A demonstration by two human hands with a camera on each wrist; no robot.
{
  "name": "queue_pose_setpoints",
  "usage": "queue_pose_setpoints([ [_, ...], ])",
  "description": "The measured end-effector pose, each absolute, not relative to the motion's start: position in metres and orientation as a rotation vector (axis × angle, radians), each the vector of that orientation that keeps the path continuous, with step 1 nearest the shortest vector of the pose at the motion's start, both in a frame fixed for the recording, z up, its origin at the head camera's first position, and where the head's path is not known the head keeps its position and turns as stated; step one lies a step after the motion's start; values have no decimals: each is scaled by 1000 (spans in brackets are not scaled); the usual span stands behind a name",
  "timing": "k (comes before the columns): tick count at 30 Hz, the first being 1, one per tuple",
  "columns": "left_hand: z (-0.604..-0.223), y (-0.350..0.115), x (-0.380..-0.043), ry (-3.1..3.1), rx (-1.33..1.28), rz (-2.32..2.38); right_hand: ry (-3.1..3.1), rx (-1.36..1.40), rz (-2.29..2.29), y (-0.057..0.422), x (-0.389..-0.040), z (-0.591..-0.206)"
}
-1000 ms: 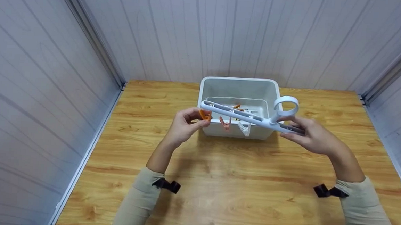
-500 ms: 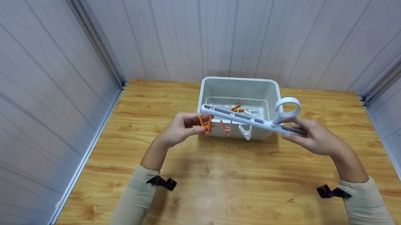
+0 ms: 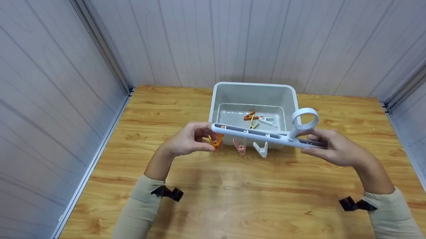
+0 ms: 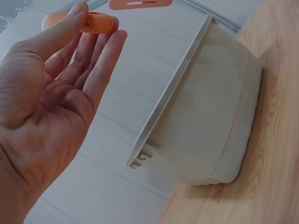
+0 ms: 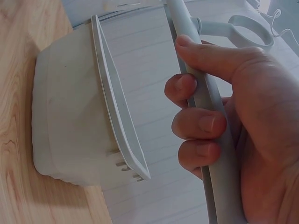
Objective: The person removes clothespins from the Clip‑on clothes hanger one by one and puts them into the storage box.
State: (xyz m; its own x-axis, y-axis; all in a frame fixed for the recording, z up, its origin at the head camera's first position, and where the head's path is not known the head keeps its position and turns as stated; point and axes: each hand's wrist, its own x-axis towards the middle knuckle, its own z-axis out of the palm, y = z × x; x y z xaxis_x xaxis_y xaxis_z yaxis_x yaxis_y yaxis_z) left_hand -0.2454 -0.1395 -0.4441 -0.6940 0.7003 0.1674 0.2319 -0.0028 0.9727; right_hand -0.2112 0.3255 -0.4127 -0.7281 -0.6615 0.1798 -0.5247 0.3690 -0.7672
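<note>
My right hand (image 3: 335, 147) grips one end of a white hanger bar (image 3: 249, 134) with a ring (image 3: 305, 119) on top, fingers curled round it in the right wrist view. At the bar's other end my left hand (image 3: 187, 140) pinches an orange clothespin (image 3: 216, 142) between thumb and fingers; the left wrist view shows this clothespin (image 4: 96, 22) edge-on. Beneath the bar hang a pink clothespin (image 3: 239, 146) and a white clothespin (image 3: 261, 149), side by side. Whether the orange one is attached to the bar I cannot tell.
Behind the bar a pale grey bin (image 3: 255, 86) stands on the wooden table (image 3: 245, 202). Inside it lie an orange clothespin (image 3: 250, 116), a yellowish one (image 3: 252, 125) and a white one (image 3: 268, 121). Panelled walls (image 3: 240, 32) enclose the table's back and sides.
The far end of the bar has come down, nearer level, and the hanging clothespins have dropped with it. My left hand has moved slightly left and lower, still pinching the orange clothespin.
</note>
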Motion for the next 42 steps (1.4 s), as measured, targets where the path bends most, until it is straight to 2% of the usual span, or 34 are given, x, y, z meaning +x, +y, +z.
queue_pose_setpoints([
  [14, -433, -148, -242, 2010, 926, 1589, 2391, -1078, -1232, 331, -216, -410],
  [25, -437, -139, -228, 2281, 848, 1694, 2478, -1017, -1430, 315, -207, -445],
  [32, -436, -128, -227, 2330, 769, 1915, 2441, -1054, -1576, 297, -204, -468],
  [42, -443, -121, -235, 2313, 779, 1891, 2522, -842, -1638, 298, -200, -472],
])
